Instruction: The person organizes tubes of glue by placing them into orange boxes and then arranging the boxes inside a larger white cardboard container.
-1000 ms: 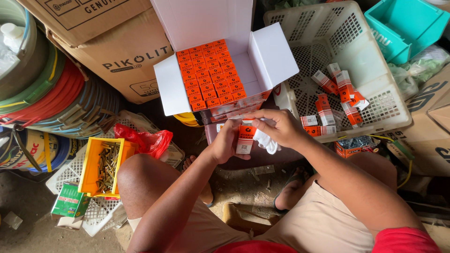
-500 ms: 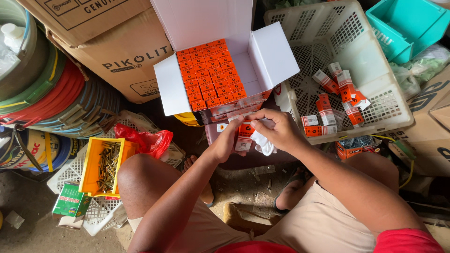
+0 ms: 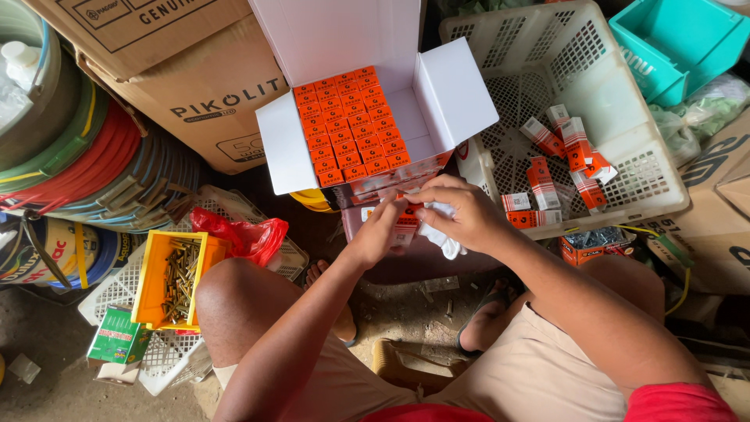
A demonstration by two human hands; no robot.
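While the white carton [image 3: 437, 101] already held about three packed rows of orange boxes [image 3: 350, 125], roughly a third stayed bare, and more lay loose in the cream basket [image 3: 648, 156]. Both hands met just below the carton: left hand [image 3: 379, 234] fingers steadied a small orange box [image 3: 406, 217], right hand [image 3: 461, 215] fingers closed on a white cloth [image 3: 441, 238]. Brown cartons [image 3: 195, 70] with dark lettering stood upper left.
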